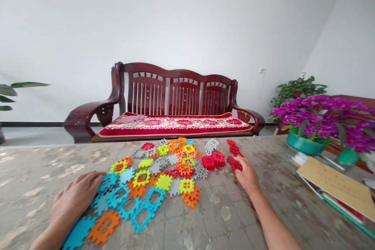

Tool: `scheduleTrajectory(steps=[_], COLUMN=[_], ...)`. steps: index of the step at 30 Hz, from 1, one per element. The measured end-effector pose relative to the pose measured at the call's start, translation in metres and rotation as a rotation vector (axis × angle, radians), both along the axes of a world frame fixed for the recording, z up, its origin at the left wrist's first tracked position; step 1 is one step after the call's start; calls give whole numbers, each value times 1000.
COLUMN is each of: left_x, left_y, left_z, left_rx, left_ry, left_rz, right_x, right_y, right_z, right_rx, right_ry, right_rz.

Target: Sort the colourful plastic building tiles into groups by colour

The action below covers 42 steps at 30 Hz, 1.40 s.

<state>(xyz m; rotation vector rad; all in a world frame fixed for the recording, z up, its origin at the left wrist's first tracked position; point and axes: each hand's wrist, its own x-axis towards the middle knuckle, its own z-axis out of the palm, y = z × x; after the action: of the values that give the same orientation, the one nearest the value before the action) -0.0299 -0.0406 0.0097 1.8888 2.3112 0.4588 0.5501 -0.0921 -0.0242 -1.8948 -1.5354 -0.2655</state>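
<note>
Flat plastic interlocking tiles with notched edges lie in a loose pile in the middle of the table. My left hand [76, 195] rests at the pile's left side, fingers stretched out, its fingertips by a blue tile [107, 182] with window holes. More blue tiles lie in front of it, among them a frame-shaped blue tile [142, 216], and an orange window tile [104, 226] is near the wrist. On the right, my right hand [247, 174] has thumb and fingers closed on a dark red tile [234, 163]. Two red tiles [218, 158] sit just left of that.
Grey tiles [211, 146] and yellow-green tiles [164, 182] are spread through the pile. At the right stand purple flowers in a green pot [304, 144], with a brown envelope [336, 183] over papers. A wooden bench [178, 90] with a red cushion [175, 127] is beyond the table [216, 222].
</note>
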Motion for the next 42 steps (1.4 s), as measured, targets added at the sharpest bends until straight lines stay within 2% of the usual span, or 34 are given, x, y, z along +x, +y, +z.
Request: scheduleTrajectory(steps=[3, 6, 11, 16, 20, 25, 29, 35, 39, 42], left_x=[-1, -2, -2, 1, 1, 1, 3, 2, -1, 0], left_y=[1, 1, 1, -1, -1, 1, -1, -1, -1, -2], left_z=[-1, -3, -4, -1, 0, 0, 2, 0, -3, -1], left_rx=[14, 28, 43, 33, 16, 19, -4, 33, 26, -2], left_ry=[3, 2, -5, -15, -7, 7, 17, -4, -5, -3], left_rz=[-6, -7, 7, 4, 9, 5, 15, 16, 4, 5], right_x=[7, 8, 4, 2, -2, -13, -23, -35, -44, -48], right_y=[1, 0, -2, -3, -1, 2, 4, 8, 8, 5], right_z=[-2, -1, 1, 4, 10, 17, 20, 26, 25, 23], right_rx=[-63, -115, -124, -79, 20, 180, 236, 225, 271, 226], right_ry=[91, 42, -78, -29, 289, 791, 962, 741, 518, 439], right_rz=[-68, -54, -70, -91, -126, -65, -8, 121, 98, 82])
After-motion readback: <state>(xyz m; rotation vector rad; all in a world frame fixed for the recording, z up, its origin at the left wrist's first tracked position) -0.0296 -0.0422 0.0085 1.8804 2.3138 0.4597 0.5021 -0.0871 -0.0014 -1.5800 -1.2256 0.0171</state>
